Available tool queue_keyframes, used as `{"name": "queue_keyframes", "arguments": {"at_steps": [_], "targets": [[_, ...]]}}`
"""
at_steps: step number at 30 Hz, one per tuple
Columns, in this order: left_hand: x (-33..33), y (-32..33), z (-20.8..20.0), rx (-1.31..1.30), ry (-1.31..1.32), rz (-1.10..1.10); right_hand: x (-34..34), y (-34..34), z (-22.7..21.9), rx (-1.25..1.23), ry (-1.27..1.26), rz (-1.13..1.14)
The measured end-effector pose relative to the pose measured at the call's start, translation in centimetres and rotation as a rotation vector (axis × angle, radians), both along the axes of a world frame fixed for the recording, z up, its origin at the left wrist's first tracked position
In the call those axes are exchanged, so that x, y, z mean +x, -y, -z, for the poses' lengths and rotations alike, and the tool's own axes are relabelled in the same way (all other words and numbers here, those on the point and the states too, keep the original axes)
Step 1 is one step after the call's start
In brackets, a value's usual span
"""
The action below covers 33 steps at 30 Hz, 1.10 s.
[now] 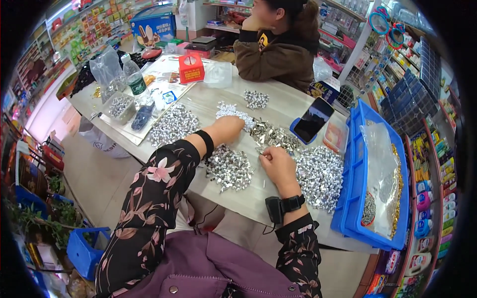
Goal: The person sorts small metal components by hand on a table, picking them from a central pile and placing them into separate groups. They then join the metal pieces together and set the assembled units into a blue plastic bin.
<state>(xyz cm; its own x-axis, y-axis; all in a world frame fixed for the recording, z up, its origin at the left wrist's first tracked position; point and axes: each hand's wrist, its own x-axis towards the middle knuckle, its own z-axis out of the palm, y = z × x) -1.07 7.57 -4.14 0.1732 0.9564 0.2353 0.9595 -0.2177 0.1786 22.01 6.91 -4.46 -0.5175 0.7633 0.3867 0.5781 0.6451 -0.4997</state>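
Note:
My left hand (229, 130) reaches to the near edge of a heap of small white pieces (229, 110). Its fingers are drawn together, and what they hold, if anything, is hidden. My right hand (278, 166) pinches a small silvery metal piece (259, 150) just in front of a pile of flat metal clips (273, 136). Between my forearms lies a mound of shiny silver-and-white parts (229, 170). More such small parts (319, 178) are heaped by my right wrist, and another pile (174, 125) spreads left of my left hand.
A blue crate (343, 208) holding plastic bags stands at the table's right end. Near it are a phone (314, 119) and a clear tub (336, 136). A bottle (134, 75), a red box (191, 68) and a small tub (119, 107) stand farther left. Another person (278, 54) sits opposite.

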Motion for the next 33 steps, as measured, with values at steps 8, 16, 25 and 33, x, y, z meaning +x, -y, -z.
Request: {"name": "queue_keyframes", "arguments": {"at_steps": [8,16,25,33], "targets": [[-0.3,0.0,0.1,-0.062,0.011,-0.09,-0.2,0.5,-0.1,0.024,0.002,0.006],[-0.5,-0.2,0.1,-0.095,0.009,-0.064,-0.1,0.4,-0.6,-0.017,0.036,0.008],[0.0,0.5,-0.5,-0.141,-0.086,-0.034,-0.2,0.7,-0.7,0.024,0.045,-0.045],[0.6,1.5,-0.6,-0.047,-0.062,0.002,-0.2,0.6,-0.4,-0.032,-0.025,-0.006]]}}
